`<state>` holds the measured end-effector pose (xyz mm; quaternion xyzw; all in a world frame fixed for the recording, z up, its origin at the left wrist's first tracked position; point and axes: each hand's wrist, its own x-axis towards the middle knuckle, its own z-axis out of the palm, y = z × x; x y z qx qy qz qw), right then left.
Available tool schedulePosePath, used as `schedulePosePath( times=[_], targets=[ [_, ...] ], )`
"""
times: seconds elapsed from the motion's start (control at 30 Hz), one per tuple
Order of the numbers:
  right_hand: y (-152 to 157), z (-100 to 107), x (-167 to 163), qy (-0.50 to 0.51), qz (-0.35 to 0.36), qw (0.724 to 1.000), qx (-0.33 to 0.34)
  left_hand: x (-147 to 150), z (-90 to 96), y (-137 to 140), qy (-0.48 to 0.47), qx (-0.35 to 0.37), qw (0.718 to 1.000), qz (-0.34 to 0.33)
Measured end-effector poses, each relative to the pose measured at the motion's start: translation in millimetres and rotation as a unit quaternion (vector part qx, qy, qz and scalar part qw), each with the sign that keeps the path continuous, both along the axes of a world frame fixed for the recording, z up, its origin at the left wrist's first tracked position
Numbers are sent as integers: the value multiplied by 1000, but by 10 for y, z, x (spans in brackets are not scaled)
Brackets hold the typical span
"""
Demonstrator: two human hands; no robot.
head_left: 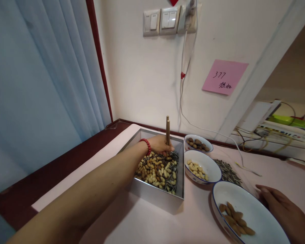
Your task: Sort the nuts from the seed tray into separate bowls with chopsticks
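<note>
My left hand [160, 145], with a red bead bracelet at the wrist, is closed around a pair of wooden chopsticks [168, 130]. They stand nearly upright, their tips down among the nuts near the far right corner of a grey box [157, 196]. Inside the box, unshelled peanuts [152, 173] lie mixed with striped sunflower seeds [175, 159]. At the lower right, my right hand [282, 208] rests beside the rim of a large white bowl [259, 203], fingers stretched out. Several long brown nuts [235, 218] lie in that bowl. Whether the hand touches the rim I cannot tell.
A middle bowl [213, 169] holds peanuts; a smaller bowl [208, 139] behind it holds round brown nuts. Sunflower seeds [228, 172] lie in a pile to their right. A white cable [218, 129] runs down the wall onto the pink-covered table [147, 223].
</note>
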<state>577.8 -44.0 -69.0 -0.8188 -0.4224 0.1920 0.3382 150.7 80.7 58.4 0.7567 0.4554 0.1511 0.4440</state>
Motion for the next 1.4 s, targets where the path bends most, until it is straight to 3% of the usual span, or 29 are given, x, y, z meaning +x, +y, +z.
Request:
schedulePosePath(
  times=[0.4,0.6,0.9,1.2,1.4],
  targets=[
    [-12,8,-21,14,-9,1000,11,23,-56,15,11,39,999,36],
    [12,-85,72,-24,8,999,20,47,-96,33,-11,8,998,58],
    [2,24,-16,-6,3,1000,-7,93,-55,-27,-40,-13,997,72],
    [12,-27,37,-23,4,1000,13,71,-20,13,-76,-21,991,111],
    [23,-38,48,-21,9,1000,5,12,142,-7,-115,-25,983,138]
  ],
)
